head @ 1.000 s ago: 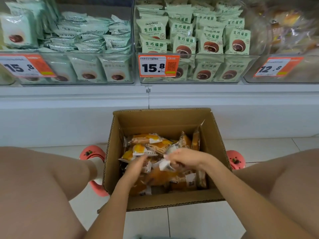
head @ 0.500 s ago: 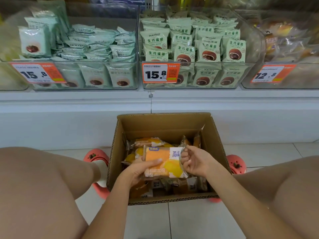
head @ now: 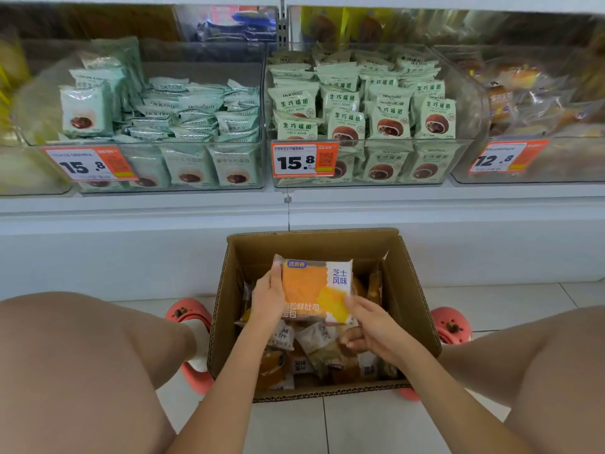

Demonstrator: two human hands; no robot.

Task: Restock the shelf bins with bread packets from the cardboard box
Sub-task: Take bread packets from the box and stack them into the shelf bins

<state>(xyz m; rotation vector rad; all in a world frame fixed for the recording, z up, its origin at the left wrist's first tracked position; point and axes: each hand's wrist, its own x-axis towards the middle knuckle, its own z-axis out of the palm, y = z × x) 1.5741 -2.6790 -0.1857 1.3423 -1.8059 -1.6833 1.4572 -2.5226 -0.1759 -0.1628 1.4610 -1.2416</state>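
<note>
Fingers (head: 273, 290) of the left hand (head: 266, 298) curl round the left edge of an orange bread packet (head: 314, 283), thumb on its face, clamped on it. The right hand (head: 373, 326) pinches the packet's lower right corner between thumb and fingers, the remaining fingers curled beneath. The packet is held face up and roughly level above the open cardboard box (head: 415, 309), over the box's far half. Half a second ago it sat lower, just above the heap inside, with the right hand at its upper right edge; now it is raised toward the shelf and the right hand grips lower down. A second ago both hands were still down among the packets, holding none clear of the pile.

More bread packets (head: 314, 352) lie jumbled in the box, filling its floor. The box stands on the tiled floor (head: 376, 427) between the person's bare knees, close against the white base of the shelf (head: 131, 221). Pink shoes (head: 188, 314) show on either side of the box.

Along the shelf's front edge stand clear bins. The middle bin (head: 458, 158) holds upright green packets with a 15.8 price tag (head: 302, 158); the left bin (head: 255, 165) holds similar green packets, many lying flat. The right bin (head: 573, 158), tagged 12.8, holds blurred clear-wrapped buns.
</note>
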